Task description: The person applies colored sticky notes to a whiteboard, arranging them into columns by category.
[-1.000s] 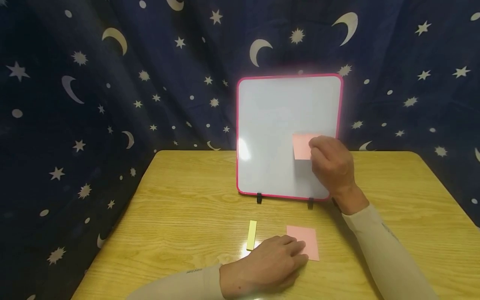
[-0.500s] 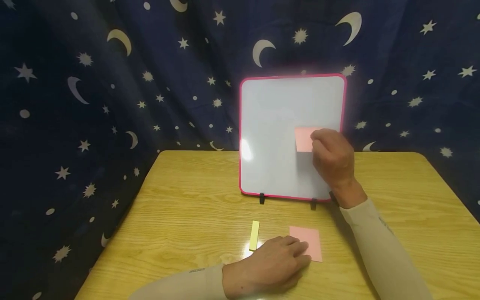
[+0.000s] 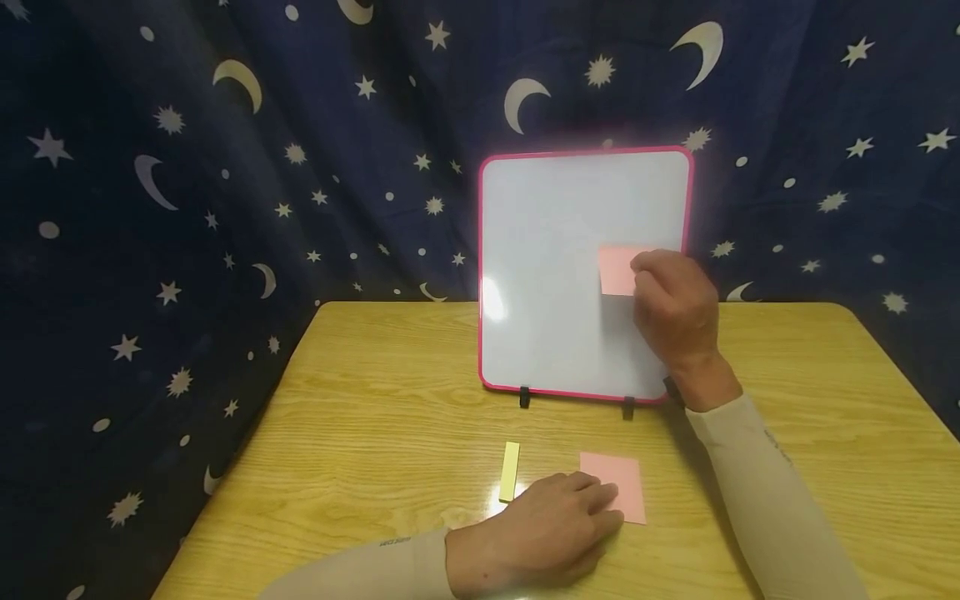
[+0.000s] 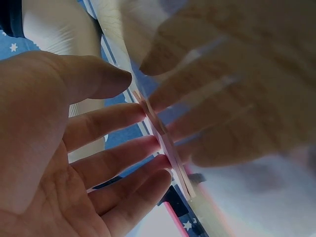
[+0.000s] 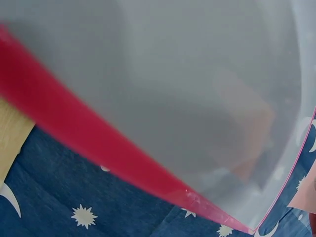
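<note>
My right hand (image 3: 675, 304) pinches a pink sticky note (image 3: 615, 271) by its right side, in front of the lower right part of a white board with a pink frame (image 3: 555, 208). Whether the note touches the board I cannot tell. In the right wrist view only a corner of the note (image 5: 303, 195) shows, at the right edge beside the board (image 5: 163, 74). On the table, the left hand (image 3: 543, 529) rests its fingertips on a pink sticky note pad (image 3: 630, 492); the left wrist view shows these fingers (image 4: 116, 153) slightly bent, touching the pad's edge (image 4: 170, 148), thumb apart.
A narrow yellow strip pad (image 3: 509, 472) lies on the wooden table (image 3: 375, 400), left of the pink pad. Small black feet (image 3: 524, 397) hold up the board. Behind the table hangs a dark blue curtain (image 3: 337, 125) with moons and stars.
My right hand has moved up and slightly to the right along the board, carrying the pink sticky note. The left hand keeps its place on the pad. The head view has shifted slightly.
</note>
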A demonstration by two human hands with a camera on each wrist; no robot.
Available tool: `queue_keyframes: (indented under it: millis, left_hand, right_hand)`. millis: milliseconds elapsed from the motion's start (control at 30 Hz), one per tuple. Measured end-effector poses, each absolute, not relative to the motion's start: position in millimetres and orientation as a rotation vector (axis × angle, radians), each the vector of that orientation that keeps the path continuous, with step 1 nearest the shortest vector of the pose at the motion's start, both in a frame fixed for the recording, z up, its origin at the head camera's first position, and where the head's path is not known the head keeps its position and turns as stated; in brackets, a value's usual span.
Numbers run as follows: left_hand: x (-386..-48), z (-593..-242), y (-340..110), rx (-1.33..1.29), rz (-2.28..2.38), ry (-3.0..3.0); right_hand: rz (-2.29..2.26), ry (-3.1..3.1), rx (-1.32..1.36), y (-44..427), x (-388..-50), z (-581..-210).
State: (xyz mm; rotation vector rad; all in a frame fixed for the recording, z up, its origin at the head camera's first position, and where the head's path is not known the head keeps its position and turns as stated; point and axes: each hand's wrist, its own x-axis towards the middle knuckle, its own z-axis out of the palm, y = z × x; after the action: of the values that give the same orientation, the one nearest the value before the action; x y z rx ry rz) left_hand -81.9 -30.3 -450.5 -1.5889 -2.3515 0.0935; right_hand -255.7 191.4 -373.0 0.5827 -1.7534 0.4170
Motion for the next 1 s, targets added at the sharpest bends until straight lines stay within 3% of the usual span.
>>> queue_keyframes:
  millis: [1000]
  left_hand:
    - [-82.9, -450.2, -28.6, -1.586, 0.119, -2.321]
  right_hand:
    - [0.41, -1.87, 0.629, 192.6, -264.5, -369.6]
